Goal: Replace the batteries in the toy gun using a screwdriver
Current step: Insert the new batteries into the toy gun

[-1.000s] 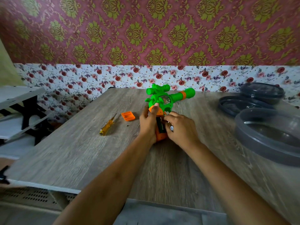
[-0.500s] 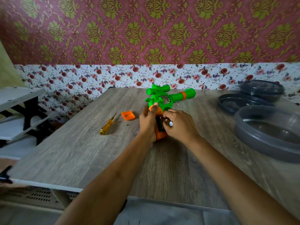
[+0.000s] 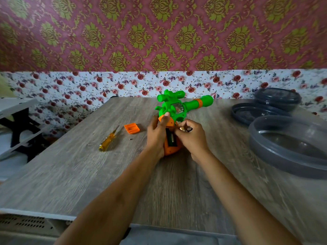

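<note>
A green toy gun (image 3: 178, 107) with an orange grip lies mid-table, barrel pointing right. My left hand (image 3: 156, 137) grips the orange grip from the left, forefinger up on the green body. The battery compartment (image 3: 171, 138) in the grip is uncovered and dark. My right hand (image 3: 190, 137) holds a battery (image 3: 184, 129) by the compartment's top, fingers curled round it. The orange battery cover (image 3: 131, 128) lies to the left, a tiny screw (image 3: 131, 139) just in front of it. A yellow-handled screwdriver (image 3: 108, 140) rests farther left.
The wooden table (image 3: 168, 183) reaches to the floral wall. Grey plastic containers and lids (image 3: 290, 145) fill the table's right side. A white and black shelf (image 3: 16, 124) stands off the left edge.
My right hand has shifted slightly up along the grip, and the battery now sits near the compartment's top end. My left hand keeps the same hold on the toy gun.
</note>
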Demonstrator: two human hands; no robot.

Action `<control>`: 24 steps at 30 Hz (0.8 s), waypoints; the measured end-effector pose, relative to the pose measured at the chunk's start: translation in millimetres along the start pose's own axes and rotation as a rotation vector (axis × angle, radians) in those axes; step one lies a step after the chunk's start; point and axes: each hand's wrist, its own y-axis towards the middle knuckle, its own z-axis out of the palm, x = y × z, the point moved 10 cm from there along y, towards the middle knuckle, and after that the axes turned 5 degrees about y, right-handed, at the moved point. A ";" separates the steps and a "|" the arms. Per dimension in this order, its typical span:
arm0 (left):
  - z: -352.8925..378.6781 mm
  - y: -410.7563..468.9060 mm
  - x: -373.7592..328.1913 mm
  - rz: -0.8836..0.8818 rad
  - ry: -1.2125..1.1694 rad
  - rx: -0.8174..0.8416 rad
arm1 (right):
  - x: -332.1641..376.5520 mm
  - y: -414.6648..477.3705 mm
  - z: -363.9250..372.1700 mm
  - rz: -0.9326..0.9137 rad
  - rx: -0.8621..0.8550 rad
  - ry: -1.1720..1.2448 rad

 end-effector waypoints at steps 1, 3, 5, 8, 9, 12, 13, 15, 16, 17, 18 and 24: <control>2.3 -1.0 -1.2 0.011 0.009 0.008 | -8.5 0.1 1.5 0.102 0.019 0.092; 6.8 -3.8 -5.6 0.045 0.040 0.028 | -21.7 -4.9 4.2 0.305 0.066 0.195; 9.2 -5.6 -8.3 0.064 0.053 0.042 | -23.3 -8.1 3.4 0.385 0.095 0.247; 9.9 -7.7 -9.9 0.057 0.017 0.058 | -18.4 -9.2 1.5 0.371 0.113 0.263; 10.1 -8.3 -10.7 0.053 -0.006 0.066 | -16.8 -9.9 1.5 0.364 0.113 0.262; 11.8 -9.4 -12.1 0.037 -0.072 0.086 | -15.2 -9.2 1.9 0.340 0.092 0.313; 12.2 -9.3 -12.5 0.038 -0.078 0.091 | -15.5 -9.1 1.0 0.340 0.074 0.330; 12.1 -9.2 -12.7 0.038 -0.073 0.094 | -19.9 -9.5 -2.0 0.359 0.029 0.337; 11.9 -9.2 -13.2 0.038 -0.071 0.094 | -22.5 -9.7 -2.4 0.376 0.017 0.339; 11.6 -9.1 -13.8 0.042 -0.067 0.095 | -24.5 -10.5 -1.2 0.394 0.022 0.341; 11.4 -9.0 -14.1 0.045 -0.062 0.096 | -26.1 -11.5 1.5 0.413 0.044 0.344; 12.2 -8.7 -20.5 0.117 -0.028 0.121 | -35.4 -13.9 8.7 0.503 0.148 0.279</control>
